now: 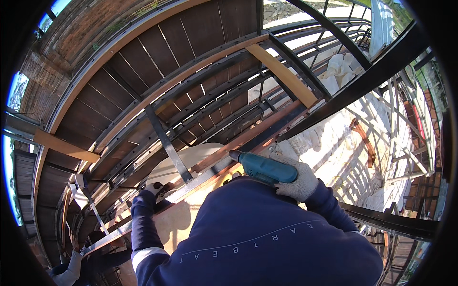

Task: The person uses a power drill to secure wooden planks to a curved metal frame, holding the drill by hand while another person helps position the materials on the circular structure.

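In a grey-white work glove, my right hand (299, 182) is closed around the rear of a teal power drill (267, 168). The drill's dark nose points left, just above a reddish wooden beam (224, 153). My left hand (153, 188), also gloved, reaches to the left part of the frame beside a long pale metal bar (188, 188). Its fingers look curled in shadow around something small and dark that I cannot make out. A dark metal crosspiece (168, 143) meets the beam between my hands.
Curved tiers of dark planks (138, 62) and black metal rails rise ahead. A light wooden board (284, 76) bridges them at the right. Another person's arm (72, 267) is at the lower left, near the bar's far end. Pale sheeting (329, 138) covers ground at the right.
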`<state>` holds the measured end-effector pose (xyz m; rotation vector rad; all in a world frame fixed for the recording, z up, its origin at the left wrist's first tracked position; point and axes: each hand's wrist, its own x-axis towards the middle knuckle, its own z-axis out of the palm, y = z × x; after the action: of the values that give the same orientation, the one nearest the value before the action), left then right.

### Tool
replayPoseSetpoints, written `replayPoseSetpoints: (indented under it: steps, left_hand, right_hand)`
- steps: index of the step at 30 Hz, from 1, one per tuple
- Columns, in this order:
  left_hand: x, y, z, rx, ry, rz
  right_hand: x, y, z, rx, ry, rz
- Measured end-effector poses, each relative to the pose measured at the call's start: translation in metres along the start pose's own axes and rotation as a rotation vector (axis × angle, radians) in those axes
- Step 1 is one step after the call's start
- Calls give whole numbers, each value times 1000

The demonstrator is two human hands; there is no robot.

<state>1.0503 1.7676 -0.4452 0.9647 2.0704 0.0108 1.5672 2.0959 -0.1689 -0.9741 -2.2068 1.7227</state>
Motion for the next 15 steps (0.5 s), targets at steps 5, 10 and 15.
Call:
replayPoseSetpoints:
  steps: [5,10,15]
  left_hand:
    - [5,-25,4,-270,-42,42]
    - [-50,65,-38,-64,42,-119]
    - [-80,77,-22,-5,301,-85]
  right_hand:
    - [-12,10,3,94,71,10]
    - [-20,12,7,141,135,39]
    - [-24,9,-3,381,253,81]
